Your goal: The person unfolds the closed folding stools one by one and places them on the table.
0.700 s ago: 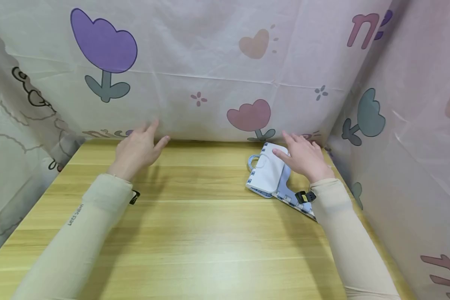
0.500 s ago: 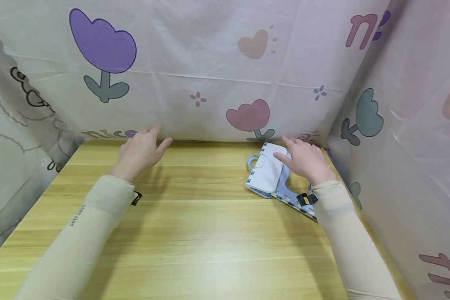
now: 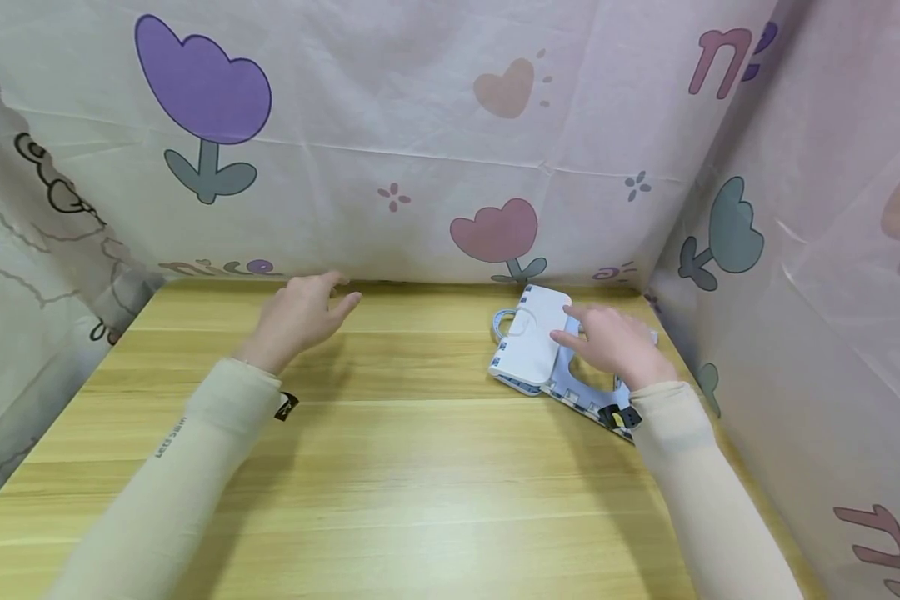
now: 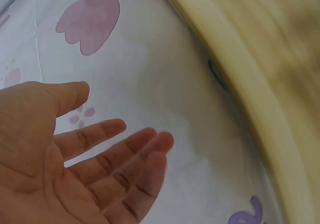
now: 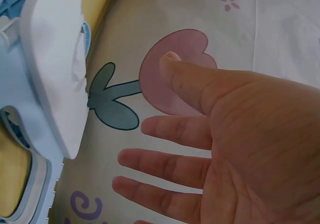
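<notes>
A small white and light blue plastic thing, which looks like a folding stool (image 3: 532,337), lies at the right of the table's far end. It has a white panel, a blue ring handle on its left and a blue frame with a cut-out. My right hand (image 3: 615,342) hovers over its right part, fingers extended; in the right wrist view the hand (image 5: 200,149) holds nothing and stands apart from the white panel (image 5: 55,58). My left hand (image 3: 296,317) is above the far left of the table, holding nothing; in the left wrist view its fingers are loosely spread.
The wooden table (image 3: 390,483) reaches back to a printed cloth (image 3: 390,108) hung along its far edge. More printed cloth (image 3: 817,333) hangs along the right side, and another stretch (image 3: 30,333) on the left.
Both hands have drawn back a little toward the person, the left also moving rightward. More of the blue frame shows beside the right hand. The stool has not visibly moved.
</notes>
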Tool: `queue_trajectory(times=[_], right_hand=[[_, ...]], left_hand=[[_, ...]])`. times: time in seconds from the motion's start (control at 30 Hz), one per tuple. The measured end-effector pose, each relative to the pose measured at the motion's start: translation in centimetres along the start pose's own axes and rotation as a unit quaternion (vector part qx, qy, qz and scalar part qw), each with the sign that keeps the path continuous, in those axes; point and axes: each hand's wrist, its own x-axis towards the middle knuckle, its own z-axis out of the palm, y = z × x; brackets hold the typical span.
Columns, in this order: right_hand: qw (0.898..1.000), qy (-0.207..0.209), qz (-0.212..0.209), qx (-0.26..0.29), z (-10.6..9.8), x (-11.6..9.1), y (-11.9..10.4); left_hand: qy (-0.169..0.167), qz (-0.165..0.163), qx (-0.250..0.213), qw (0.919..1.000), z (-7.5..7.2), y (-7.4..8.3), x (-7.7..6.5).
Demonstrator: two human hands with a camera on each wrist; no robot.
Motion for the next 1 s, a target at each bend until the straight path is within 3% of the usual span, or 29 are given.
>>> queue_trajectory(times=[0.2,0.47,0.63,1.0], right_hand=[[1.0,0.004,-0.009,0.005,1.0,-0.6,0.4],[0.999,-0.03,-0.003,0.022,2.7,-1.4,1.3],[0.999,-0.04,-0.006,0.033,3.6,-2.0,1.8],[0.998,-0.06,-0.003,0.035,4.8,-2.4,2.2]], left_hand=[[-0.016,0.011,-0.038,0.9991,1.7,0.1,0.2],[-0.044,0.03,-0.065,0.9965,4.6,0.5,0.7],[-0.051,0.041,-0.081,0.9946,6.2,1.2,0.8],[-0.105,0.049,-0.111,0.987,8.9,3.4,1.1]])
